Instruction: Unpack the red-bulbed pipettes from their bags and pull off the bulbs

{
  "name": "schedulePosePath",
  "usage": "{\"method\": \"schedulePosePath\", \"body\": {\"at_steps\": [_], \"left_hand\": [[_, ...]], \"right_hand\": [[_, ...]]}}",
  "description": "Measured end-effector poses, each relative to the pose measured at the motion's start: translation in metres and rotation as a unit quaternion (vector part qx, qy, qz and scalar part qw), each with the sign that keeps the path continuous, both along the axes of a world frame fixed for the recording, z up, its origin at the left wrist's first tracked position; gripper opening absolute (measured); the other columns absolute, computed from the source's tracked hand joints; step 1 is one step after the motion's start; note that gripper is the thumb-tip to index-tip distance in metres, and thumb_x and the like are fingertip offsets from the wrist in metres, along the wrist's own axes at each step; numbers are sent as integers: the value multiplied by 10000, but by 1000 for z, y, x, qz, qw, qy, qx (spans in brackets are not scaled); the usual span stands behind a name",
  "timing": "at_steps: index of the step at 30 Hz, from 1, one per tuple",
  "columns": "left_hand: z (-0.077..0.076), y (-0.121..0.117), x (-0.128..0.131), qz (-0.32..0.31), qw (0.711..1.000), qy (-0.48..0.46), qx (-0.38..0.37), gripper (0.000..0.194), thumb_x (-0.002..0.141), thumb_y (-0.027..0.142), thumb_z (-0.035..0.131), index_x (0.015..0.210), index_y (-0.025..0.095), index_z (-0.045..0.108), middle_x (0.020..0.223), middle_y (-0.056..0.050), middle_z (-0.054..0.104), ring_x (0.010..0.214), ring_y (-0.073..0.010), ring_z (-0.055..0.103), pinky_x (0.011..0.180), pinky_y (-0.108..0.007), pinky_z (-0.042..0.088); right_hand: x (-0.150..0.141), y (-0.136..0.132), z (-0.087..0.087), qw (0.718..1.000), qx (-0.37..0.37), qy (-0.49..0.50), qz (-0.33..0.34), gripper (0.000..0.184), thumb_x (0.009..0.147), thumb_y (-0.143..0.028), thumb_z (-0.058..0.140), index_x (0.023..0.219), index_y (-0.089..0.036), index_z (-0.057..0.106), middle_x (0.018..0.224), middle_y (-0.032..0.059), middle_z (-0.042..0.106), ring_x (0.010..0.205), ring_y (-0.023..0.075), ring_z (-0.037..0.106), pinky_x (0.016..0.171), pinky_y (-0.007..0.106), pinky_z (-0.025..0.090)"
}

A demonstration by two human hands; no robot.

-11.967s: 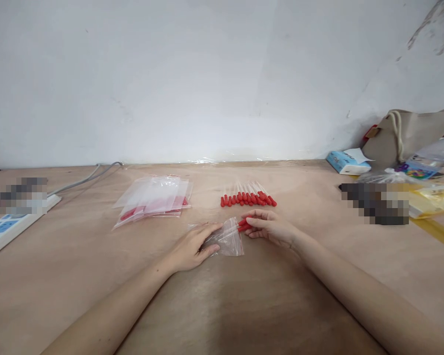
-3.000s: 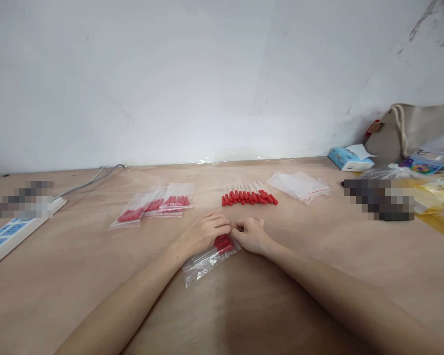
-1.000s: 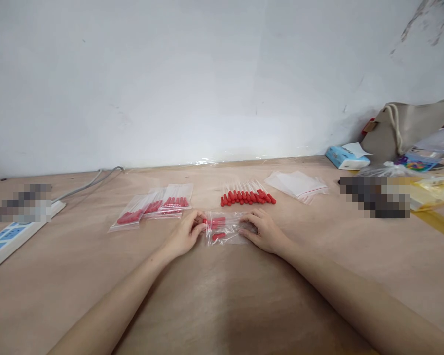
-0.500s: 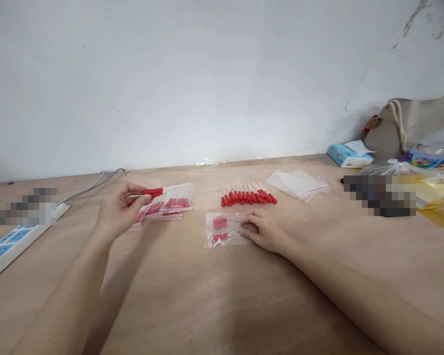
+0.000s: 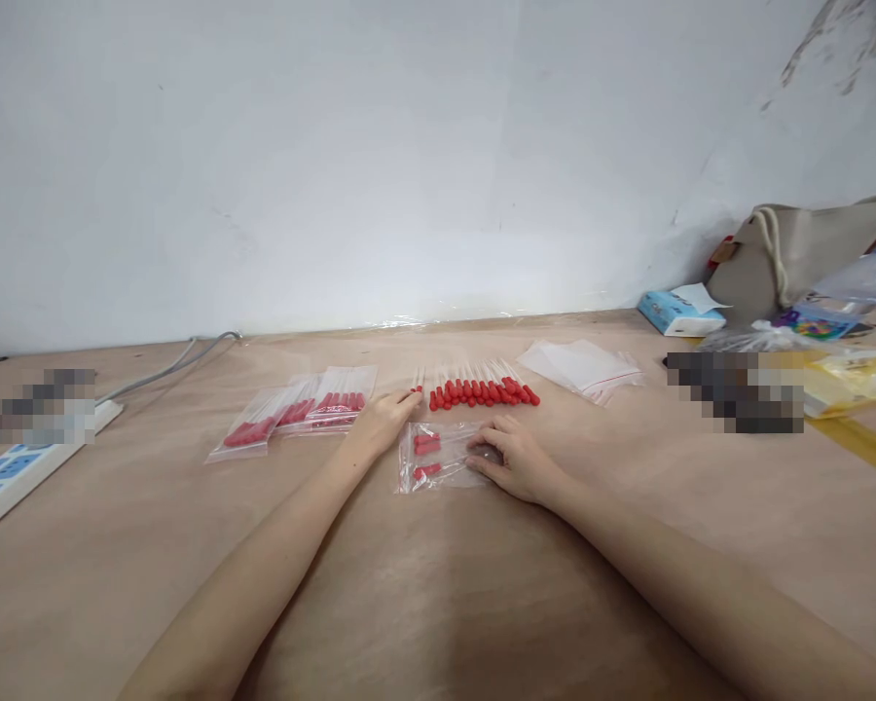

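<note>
My left hand [image 5: 388, 421] is at the left end of a row of droppers [image 5: 482, 391] with red rubber bulbs and thin clear stems. Its fingers are closed on droppers [image 5: 417, 388], whose stems point towards the wall and whose bulbs are mostly hidden. In front of the row lies a clear zip-lock bag [image 5: 453, 450] with a few red-bulbed droppers inside. Curved over the bag's right end, my right hand [image 5: 517, 460] grips it with thumb and fingers. Several filled zip-lock bags [image 5: 340, 394] overlap on the table to the left.
Flat zip-lock bags [image 5: 580, 365] lie right of the row. Further right are a tissue pack [image 5: 678, 313], a grey-beige bag [image 5: 810, 253] and a yellow plastic packet [image 5: 847, 382]. A power strip [image 5: 36, 477] with a grey cable [image 5: 171, 368] lies at the left. The wall stands behind.
My left hand has moved right, from above the filled bags to the left end of the dropper row, carrying droppers. My right hand stays at the bag. The view has shifted slightly.
</note>
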State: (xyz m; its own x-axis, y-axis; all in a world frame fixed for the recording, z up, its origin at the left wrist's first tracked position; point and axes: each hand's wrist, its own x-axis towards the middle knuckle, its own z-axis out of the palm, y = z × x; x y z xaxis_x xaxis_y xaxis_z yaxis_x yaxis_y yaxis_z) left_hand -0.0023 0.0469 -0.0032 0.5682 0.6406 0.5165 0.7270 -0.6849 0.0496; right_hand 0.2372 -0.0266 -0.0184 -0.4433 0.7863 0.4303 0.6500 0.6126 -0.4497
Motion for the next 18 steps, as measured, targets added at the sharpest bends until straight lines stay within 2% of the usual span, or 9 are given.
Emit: {"method": "schedulePosePath", "body": {"at_steps": [3, 6, 11, 15, 18], "left_hand": [[-1, 4, -1, -16, 1000, -17, -13, 154, 821, 235, 523, 935, 206, 622, 879, -37, 657, 787, -149, 614, 729, -262, 478], [2, 1, -2, -4, 998, -65, -15, 179, 834, 251, 503, 959, 181, 610, 893, -46, 654, 816, -147, 609, 747, -266, 481], [7, -33, -8, 38, 973, -227, 6, 163, 831, 209, 481, 942, 166, 592, 897, -50, 605, 825, -137, 570, 758, -272, 468], [3, -68, -15, 16, 973, -218, -74, 113, 784, 199, 526, 824, 180, 631, 856, -41, 576, 819, -140, 549, 751, -273, 455], [-1, -77, -16, 14, 963, -219, -157, 106, 758, 241, 574, 783, 190, 664, 811, -32, 584, 752, -132, 555, 689, -263, 455]], "right_hand": [[0, 0, 0, 1000, -2, 0, 0, 167, 768, -328, 577, 866, -196, 607, 846, 54, 552, 815, 175, 508, 733, 320, 405], [0, 0, 0, 1000, 1, 1, 1, 165, 767, -330, 579, 861, -197, 602, 844, 52, 553, 817, 175, 508, 740, 323, 404], [1, -1, 0, 1000, -2, 0, 2, 151, 770, -315, 573, 858, -195, 598, 856, 53, 550, 825, 176, 500, 748, 327, 409], [0, -2, 1, 1000, 9, 9, -4, 201, 761, -310, 584, 924, -194, 591, 891, 60, 540, 846, 180, 492, 762, 330, 413], [0, -2, 0, 1000, 16, 8, -10, 254, 758, -314, 586, 986, -200, 584, 913, 66, 538, 852, 184, 494, 763, 335, 415]]}}
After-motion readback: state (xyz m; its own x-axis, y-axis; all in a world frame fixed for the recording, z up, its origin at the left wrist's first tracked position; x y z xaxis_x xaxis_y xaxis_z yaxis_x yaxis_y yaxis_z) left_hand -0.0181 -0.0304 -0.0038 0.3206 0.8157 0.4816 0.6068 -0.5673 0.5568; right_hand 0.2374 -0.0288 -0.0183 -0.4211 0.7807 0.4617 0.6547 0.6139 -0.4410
